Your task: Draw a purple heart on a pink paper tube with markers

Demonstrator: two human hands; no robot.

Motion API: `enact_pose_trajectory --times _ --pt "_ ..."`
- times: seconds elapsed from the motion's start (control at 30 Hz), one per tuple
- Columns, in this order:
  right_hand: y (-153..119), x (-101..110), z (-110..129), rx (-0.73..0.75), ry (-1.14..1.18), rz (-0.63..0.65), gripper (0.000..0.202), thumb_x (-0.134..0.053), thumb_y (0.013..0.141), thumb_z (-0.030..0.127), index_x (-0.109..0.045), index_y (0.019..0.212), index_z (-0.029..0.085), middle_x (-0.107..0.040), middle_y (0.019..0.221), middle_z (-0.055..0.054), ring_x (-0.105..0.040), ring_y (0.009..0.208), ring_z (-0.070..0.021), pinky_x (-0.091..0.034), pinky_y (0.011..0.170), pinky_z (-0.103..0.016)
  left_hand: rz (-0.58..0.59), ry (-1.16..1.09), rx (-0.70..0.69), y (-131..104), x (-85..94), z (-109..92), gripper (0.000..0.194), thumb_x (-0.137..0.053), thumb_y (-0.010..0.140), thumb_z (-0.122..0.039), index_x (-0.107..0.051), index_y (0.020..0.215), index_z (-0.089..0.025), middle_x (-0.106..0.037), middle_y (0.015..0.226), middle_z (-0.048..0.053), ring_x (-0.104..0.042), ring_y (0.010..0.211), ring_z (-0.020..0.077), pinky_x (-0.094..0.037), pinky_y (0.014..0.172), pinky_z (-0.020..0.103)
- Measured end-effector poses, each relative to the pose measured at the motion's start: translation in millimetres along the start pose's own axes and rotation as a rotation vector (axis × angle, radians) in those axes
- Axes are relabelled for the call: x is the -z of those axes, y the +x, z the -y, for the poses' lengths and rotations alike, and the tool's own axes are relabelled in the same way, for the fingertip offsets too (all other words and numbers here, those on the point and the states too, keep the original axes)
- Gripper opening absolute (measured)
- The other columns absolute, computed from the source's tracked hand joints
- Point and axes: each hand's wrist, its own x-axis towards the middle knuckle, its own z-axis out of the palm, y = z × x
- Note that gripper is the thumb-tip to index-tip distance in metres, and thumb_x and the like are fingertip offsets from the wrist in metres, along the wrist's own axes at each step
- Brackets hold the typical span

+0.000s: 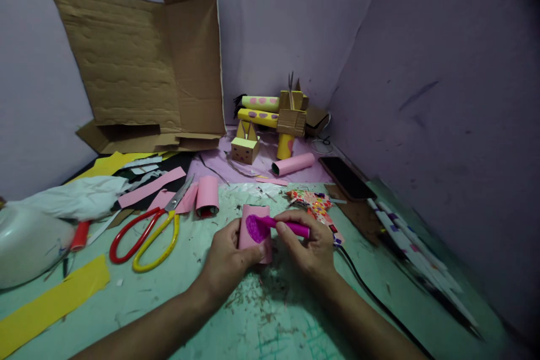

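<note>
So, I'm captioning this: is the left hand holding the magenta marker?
No, the right hand holds the magenta marker, while the left hand grips a pink tube.

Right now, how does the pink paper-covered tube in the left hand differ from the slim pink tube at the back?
Pose: the stout pink paper-covered tube is held near upright in the left hand; the slim pink tube lies on its side, with no hand on it.
Marking: the held tube bears a magenta patch; the back one's visible side is plain.
Proportions: the held tube is stubbier, the back one slimmer for its length.
Shared: pink outside.
</note>
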Motion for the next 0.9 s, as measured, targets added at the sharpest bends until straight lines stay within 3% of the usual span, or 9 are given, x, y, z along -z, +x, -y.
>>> enact_pose_trajectory --times 0.9 --pt "0.3 -3.0 0.5 0.018 0.011 0.014 0.009 -0.060 0.078 0.019 -0.069 0.079 0.019 -0.073 0.071 -0.001 -0.068 0.062 -0.0147 -0.054 0.058 -0.023 -0.029 0.024 0.010 0.2 -2.6 -0.1 0.042 -0.072 0.054 -0.017 -0.063 0.095 -0.012 -0.066 0.083 0.006 -0.059 0.075 0.0221 -0.048 0.066 0.033"
